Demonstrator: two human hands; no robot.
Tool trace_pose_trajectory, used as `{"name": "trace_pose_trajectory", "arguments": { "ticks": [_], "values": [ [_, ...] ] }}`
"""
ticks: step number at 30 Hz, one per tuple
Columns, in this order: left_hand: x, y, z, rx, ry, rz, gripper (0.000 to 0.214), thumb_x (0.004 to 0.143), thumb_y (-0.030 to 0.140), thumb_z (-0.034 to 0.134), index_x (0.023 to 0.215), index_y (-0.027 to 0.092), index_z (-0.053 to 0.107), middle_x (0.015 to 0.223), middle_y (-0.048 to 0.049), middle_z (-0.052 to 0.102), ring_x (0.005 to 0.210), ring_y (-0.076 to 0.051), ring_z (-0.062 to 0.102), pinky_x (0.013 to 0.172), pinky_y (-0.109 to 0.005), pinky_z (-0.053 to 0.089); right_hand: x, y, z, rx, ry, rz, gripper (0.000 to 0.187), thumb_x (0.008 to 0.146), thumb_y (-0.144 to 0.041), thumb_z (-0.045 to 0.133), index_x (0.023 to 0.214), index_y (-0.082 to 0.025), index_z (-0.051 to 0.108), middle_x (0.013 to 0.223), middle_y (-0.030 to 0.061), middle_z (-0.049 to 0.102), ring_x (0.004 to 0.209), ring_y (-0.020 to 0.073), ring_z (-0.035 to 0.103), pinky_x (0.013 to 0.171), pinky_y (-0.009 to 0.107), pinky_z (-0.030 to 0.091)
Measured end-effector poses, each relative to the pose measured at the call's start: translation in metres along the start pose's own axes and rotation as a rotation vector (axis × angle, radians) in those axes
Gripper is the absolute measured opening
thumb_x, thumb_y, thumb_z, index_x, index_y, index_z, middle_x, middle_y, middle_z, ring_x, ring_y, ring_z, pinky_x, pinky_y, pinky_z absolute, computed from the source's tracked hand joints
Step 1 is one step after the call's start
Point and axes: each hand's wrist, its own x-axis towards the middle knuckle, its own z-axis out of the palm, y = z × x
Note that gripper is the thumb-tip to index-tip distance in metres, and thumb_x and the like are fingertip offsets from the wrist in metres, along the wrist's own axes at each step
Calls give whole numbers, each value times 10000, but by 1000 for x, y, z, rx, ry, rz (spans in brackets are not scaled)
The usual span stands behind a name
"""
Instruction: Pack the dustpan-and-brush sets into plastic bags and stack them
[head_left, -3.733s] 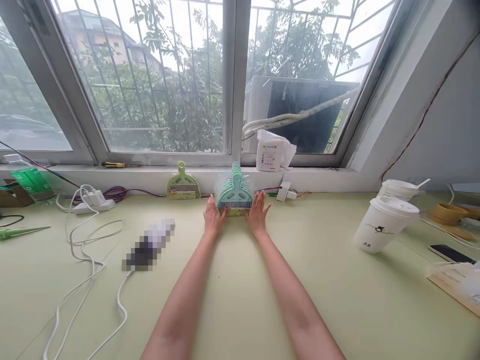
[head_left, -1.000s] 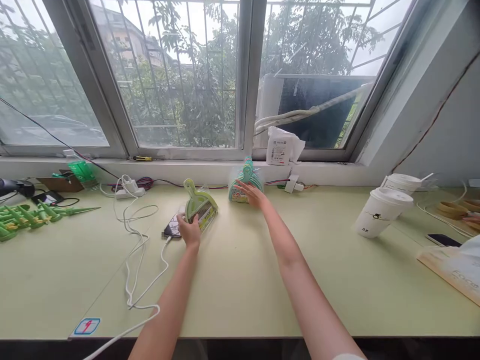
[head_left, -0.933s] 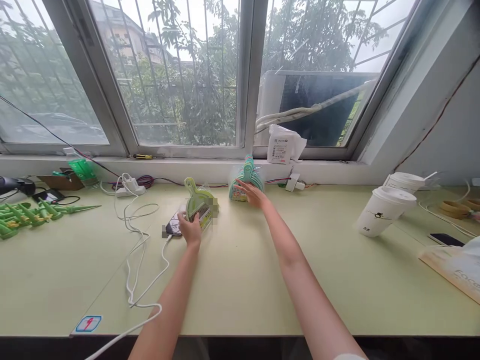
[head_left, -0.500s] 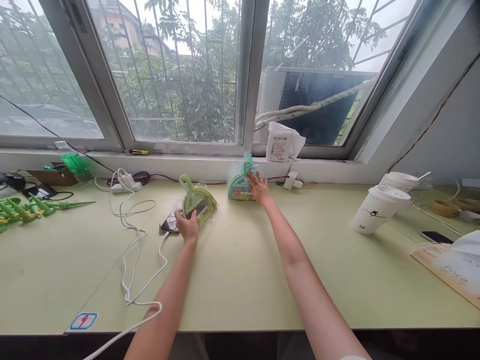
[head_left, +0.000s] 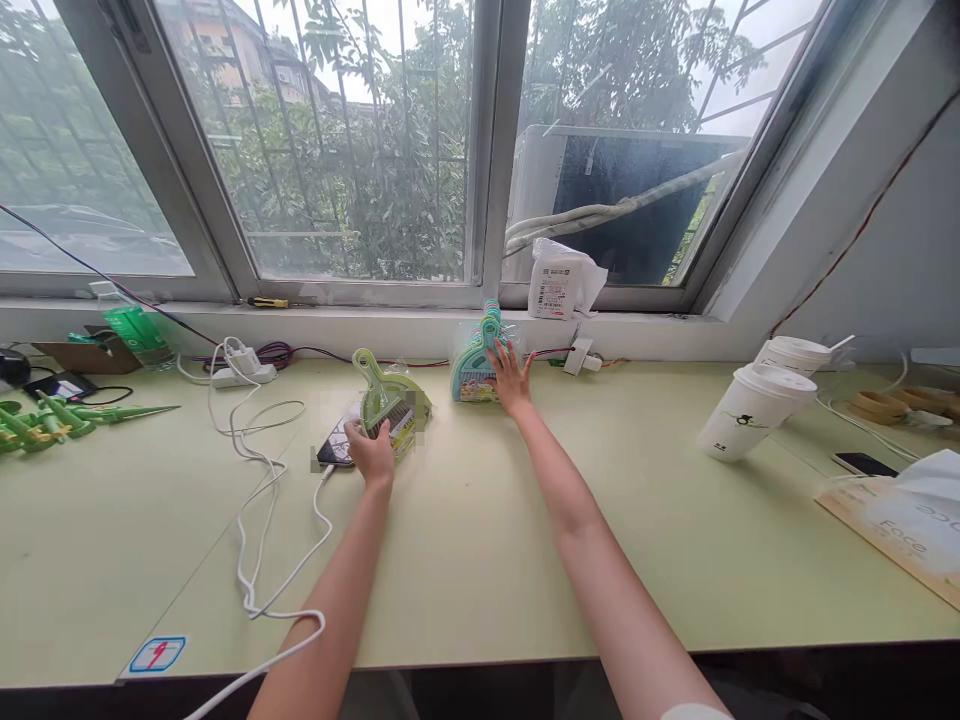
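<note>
My left hand is closed around the lower left edge of a green dustpan and brush set, which is in a clear wrapper. The set's looped handle points up and a phone lies just behind my fingers. With fingers spread, my right hand rests against the right side of a standing stack of wrapped dustpan and brush sets, teal in front. That stack leans at the back of the table, by the wall under the window. What my right fingertips press on is partly hidden.
A white charging cable winds over the left of the table, near a power strip. Green plastic parts lie at far left. On the right are white cups, a phone and a tissue pack.
The whole view has shifted slightly. My right hand's fingers are spread a little wider at the stack. My left hand still holds the green set in nearly the same place.
</note>
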Motion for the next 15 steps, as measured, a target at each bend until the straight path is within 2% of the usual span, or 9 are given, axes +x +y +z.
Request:
{"name": "trace_pose_trajectory", "arguments": {
  "ticks": [4, 8, 15],
  "values": [
    [0, 0, 0, -3, 0, -1, 350, 687, 268, 698, 954, 196, 483, 703, 9, 528, 695, -209, 573, 820, -410, 468, 5, -6, 9, -8, 63, 39, 675, 934, -265, 449, 1514, -297, 106, 1597, 25, 92, 1478, 266, -4, 1120, 675, -59],
    [0, -1, 0, -32, -4, -3, 359, 681, 274, 702, 955, 197, 483, 683, 19, 517, 639, -197, 561, 801, -411, 474, 7, -10, 16, -15, 63, 33, 675, 931, -257, 442, 1521, -239, 114, 1593, 51, 93, 1476, 283, -13, 1129, 659, -46],
    [1, -3, 2, -3, -5, -7, 382, 680, 285, 703, 987, 192, 496, 679, 18, 508, 690, -216, 572, 840, -439, 459, 1, -2, 7, -6, 45, -54, 663, 936, -279, 382, 1520, -240, 71, 1589, 47, 145, 1475, 283, -21, 1091, 693, -76]
  ]
}}
